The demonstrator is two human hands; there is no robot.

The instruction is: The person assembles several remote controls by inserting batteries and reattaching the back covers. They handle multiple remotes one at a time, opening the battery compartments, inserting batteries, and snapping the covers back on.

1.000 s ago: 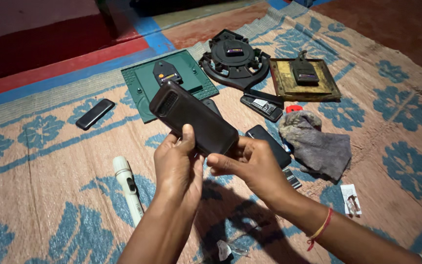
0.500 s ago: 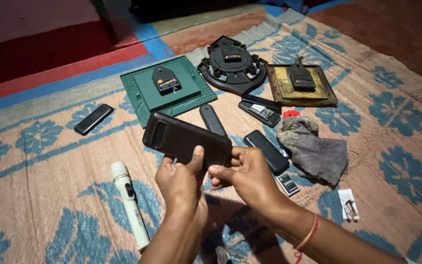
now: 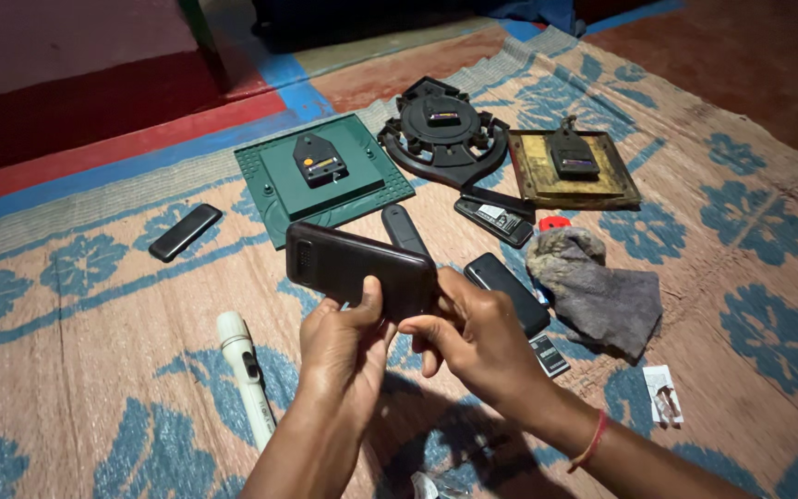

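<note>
A dark phone in a black case (image 3: 355,270) is held level above the woven mat, back side up. My left hand (image 3: 344,351) grips its lower edge from beneath, thumb on the back. My right hand (image 3: 473,337) pinches the phone's right end with fingers and thumb. A second black phone (image 3: 508,293) lies on the mat just right of my right hand, with a small flat battery (image 3: 550,355) below it.
On the mat (image 3: 94,388) lie a green square clock back (image 3: 323,180), a round black clock back (image 3: 442,134), a gold-framed clock back (image 3: 573,168), a grey cloth (image 3: 598,296), a white torch (image 3: 247,374), a black phone (image 3: 185,232), a remote (image 3: 402,228), an opened phone (image 3: 495,217) and a small packet (image 3: 664,395).
The phone has turned from tilted up-left to nearly level and sits lower in my hands. The camera has moved closer and shifted slightly.
</note>
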